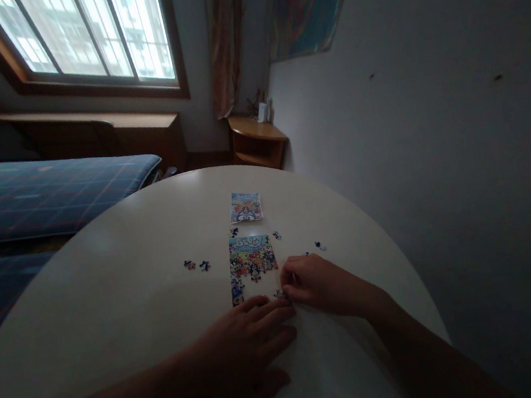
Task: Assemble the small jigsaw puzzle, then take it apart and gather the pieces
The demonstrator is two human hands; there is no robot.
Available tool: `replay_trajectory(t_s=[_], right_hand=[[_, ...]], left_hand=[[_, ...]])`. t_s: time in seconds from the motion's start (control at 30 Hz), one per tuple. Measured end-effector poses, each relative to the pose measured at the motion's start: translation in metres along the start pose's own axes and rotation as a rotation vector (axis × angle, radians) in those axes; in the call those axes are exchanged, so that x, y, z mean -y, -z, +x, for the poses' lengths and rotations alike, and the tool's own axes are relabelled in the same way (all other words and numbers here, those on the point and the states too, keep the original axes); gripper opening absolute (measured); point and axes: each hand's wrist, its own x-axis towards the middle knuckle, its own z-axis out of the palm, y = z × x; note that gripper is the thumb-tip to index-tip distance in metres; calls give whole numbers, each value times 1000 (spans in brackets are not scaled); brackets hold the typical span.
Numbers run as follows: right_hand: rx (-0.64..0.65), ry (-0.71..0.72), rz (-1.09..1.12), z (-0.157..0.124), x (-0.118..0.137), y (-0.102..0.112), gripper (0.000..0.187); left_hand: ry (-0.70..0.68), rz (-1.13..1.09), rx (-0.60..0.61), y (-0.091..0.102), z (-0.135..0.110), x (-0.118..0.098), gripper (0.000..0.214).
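Note:
A partly assembled jigsaw puzzle [253, 252] lies on the white round table, its top rows joined and a strip of pieces running down its left side. My right hand [317, 283] is at the puzzle's lower right, fingers curled and thumb tip on a small puzzle piece [280, 295]. My left hand [250, 349] rests palm down just below the puzzle, fingers stretched out and slightly apart. Its fingertips reach close to that same piece and may cover part of the puzzle's lower edge. Beyond the puzzle is a picture sheet [246, 206] with similar artwork.
Loose puzzle pieces [205, 266] lie left of the puzzle, and others [319, 245] lie to the right. The table's curved edge [385, 229] runs near the wall. Behind stand a bed [52, 193], a corner shelf [257, 128] and a window [90, 33].

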Motion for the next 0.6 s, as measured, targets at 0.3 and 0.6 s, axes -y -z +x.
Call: replay_trajectory(t_s=[0.3, 0.6], right_hand=[[3, -33, -25, -1, -2, 3, 6], [3, -48, -40, 1, 0, 1, 7]], left_hand=[[-11, -28, 20, 4, 1, 1, 46], [-8, -39, 11, 7, 2, 0, 47]])
